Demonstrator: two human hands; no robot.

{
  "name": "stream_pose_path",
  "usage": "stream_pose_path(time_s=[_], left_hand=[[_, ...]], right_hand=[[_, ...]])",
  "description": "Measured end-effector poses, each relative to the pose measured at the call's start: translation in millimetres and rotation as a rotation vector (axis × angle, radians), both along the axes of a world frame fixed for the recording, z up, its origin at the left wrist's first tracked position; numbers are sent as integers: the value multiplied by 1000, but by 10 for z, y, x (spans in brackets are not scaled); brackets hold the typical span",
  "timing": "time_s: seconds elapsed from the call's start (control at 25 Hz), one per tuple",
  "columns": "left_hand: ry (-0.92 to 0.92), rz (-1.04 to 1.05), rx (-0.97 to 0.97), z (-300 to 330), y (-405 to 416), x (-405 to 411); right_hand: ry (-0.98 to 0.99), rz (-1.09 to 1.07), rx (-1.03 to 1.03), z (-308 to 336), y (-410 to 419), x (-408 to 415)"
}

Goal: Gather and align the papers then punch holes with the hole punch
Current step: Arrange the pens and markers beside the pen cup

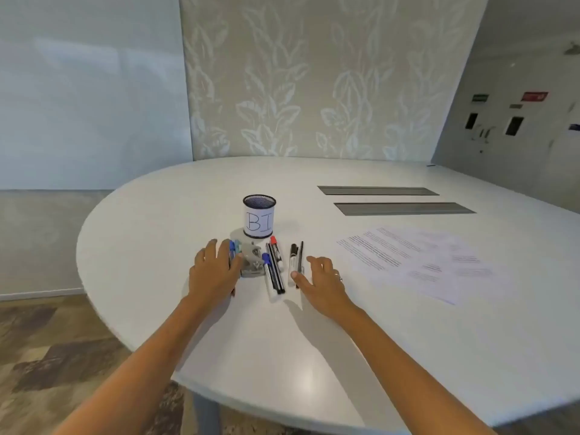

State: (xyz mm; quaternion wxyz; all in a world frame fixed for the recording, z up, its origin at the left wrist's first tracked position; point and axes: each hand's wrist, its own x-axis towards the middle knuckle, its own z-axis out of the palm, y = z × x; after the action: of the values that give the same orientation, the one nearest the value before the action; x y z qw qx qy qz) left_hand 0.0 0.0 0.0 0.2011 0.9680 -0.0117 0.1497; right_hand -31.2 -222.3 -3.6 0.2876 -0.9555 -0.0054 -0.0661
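papers [417, 262]: printed sheets, spread loose & overlapping, not squared up; flat on table to the right of both hands, well apart from the punch.
hole punch [251, 262]: grey metal, sits on table just in front of the pen cup, between the markers; left edge partly hidden by left hand.
left hand [216, 271]: palm down, fingers [213, 246] spread & fairly straight, over a blue-capped marker [232, 248] and touching punch's left side; not curled round anything as far as I can tell.
right hand [323, 281]: palm down on table, fingers relaxed & spread, gripping nothing; thumb tip just beside the black marker's lower end. Ring on one finger.
markers: blue-capped marker w/ white barrel [269, 276], black pen [277, 271] and red-capped marker [276, 251] lie close together right of punch; black marker [293, 260] & thin black pen [301, 262] lie side by side nearer right hand.
pen cup [259, 216]: dark mesh, upright, white label reading "BI"; contents can't tell, nothing sticks above rim.
table [282, 356]: white, rounded; two grey strips [392, 199] set in top beyond the papers.
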Motion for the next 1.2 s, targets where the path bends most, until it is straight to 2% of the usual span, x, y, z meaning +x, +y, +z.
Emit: stream_pose_path(time_s=[0.04, 0.08, 0.12, 0.2, 0.28, 0.52, 0.72, 0.88, 1.0, 1.08, 1.2], left_hand=[[44, -79, -11, 2, -20, 42], [-9, -139, 90, -70, -5, 154], [-44, -146, 157, -93, 17, 253], [-16, -132, 115, -103, 44, 407], [-66, -172, 221, -196, 35, 556], [65, -141, 156, -243, -19, 735], [159, -156, 287, -286, -39, 829], [223, -229, 272, -270, -27, 868], [177, -232, 222, -275, 4, 896], [141, -223, 112, -261, 36, 912], [105, -240, 67, -298, 61, 903]], right_hand=[[32, -7, 18, -25, 0, 111], [53, 1, 22, -43, 1, 227], [66, 4, 21, -76, 8, 351], [75, 25, 45, -123, 63, 537], [61, 57, 25, -163, 164, 699], [38, 58, -124, -229, 435, 1010], [29, 49, -157, -287, 450, 1108], [88, 53, -212, -298, 444, 1153], [118, 59, -172, -260, 439, 1139], [96, 52, -88, -208, 461, 1112], [-27, 17, -1, -142, 553, 1008]])
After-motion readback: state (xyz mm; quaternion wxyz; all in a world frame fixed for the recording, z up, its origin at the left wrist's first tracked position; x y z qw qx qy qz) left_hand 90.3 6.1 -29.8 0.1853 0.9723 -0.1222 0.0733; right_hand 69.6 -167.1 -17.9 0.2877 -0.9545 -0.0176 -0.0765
